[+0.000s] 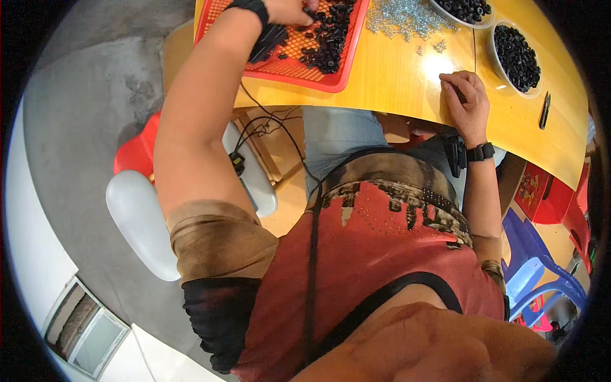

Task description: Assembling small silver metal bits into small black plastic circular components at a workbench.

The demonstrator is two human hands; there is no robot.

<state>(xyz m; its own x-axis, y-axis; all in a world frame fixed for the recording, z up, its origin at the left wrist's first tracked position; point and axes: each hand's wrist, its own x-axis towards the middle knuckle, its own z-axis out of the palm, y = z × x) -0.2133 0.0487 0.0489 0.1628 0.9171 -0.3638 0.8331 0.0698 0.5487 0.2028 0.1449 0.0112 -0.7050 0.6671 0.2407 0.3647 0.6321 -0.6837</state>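
Observation:
My left hand (289, 11) reaches over a red plastic basket (340, 83) at the top edge, partly cut off there. Its fingers are bent together among small black plastic parts (331, 48) scattered on the mesh bottom; what they hold is hidden. At the table's near edge rests my right hand (469, 102), its fingers curled and the thumb against them. Whatever is inside that hand does not show. A loose heap of small shiny silver metal pieces, perhaps screws (407, 18), lies beyond it, with a few pieces (439, 46) apart from the heap.
Two clear tubs of black parts stand to the right, a nearer tub (538, 89) and a farther tub (468, 22). Black snips (545, 110) lie near the table's right side. Cables (280, 121) hang below the yellow table (394, 89). Blue chairs (541, 267) stand at lower right.

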